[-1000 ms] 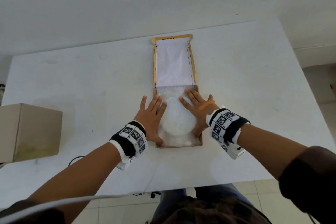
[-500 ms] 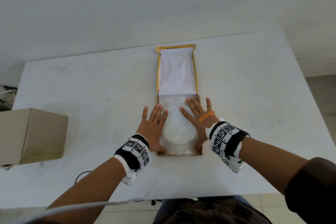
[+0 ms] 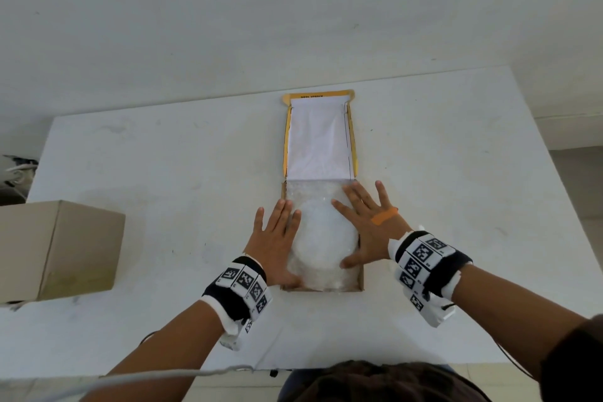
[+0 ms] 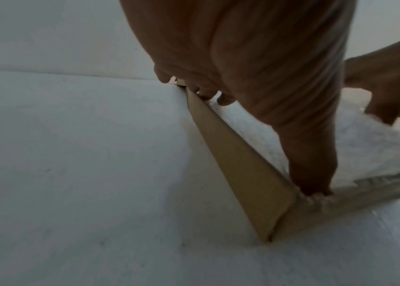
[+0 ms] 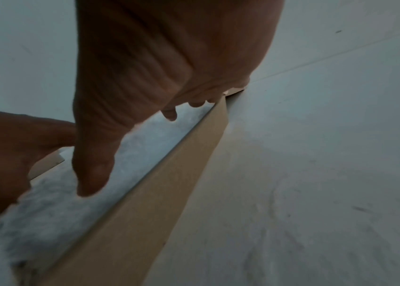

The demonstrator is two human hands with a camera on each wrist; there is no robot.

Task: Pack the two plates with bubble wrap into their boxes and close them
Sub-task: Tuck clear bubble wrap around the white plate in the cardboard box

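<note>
A flat cardboard box (image 3: 360, 282) lies on the white table, its lid (image 3: 318, 140) folded back flat, white inside with a yellow rim. Inside the box lies a round white plate (image 3: 323, 238) wrapped in bubble wrap (image 3: 310, 189). My left hand (image 3: 277, 238) lies flat with straight fingers over the box's left wall (image 4: 240, 174), thumb pressed into the wrap at the near left corner. My right hand (image 3: 365, 222) lies flat on the wrap along the right wall (image 5: 169, 185), fingers spread, thumb by the plate's near right edge.
A closed brown cardboard box (image 3: 58, 248) stands at the table's left edge. A cable (image 3: 146, 336) hangs at the near edge. White table surface (image 3: 456, 206) stretches to the right of the open box and behind it up to the wall.
Both hands stay flat on the wrapped plate, with the right fingers spread a little wider. My head has tilted, so the table sits lower in view.
</note>
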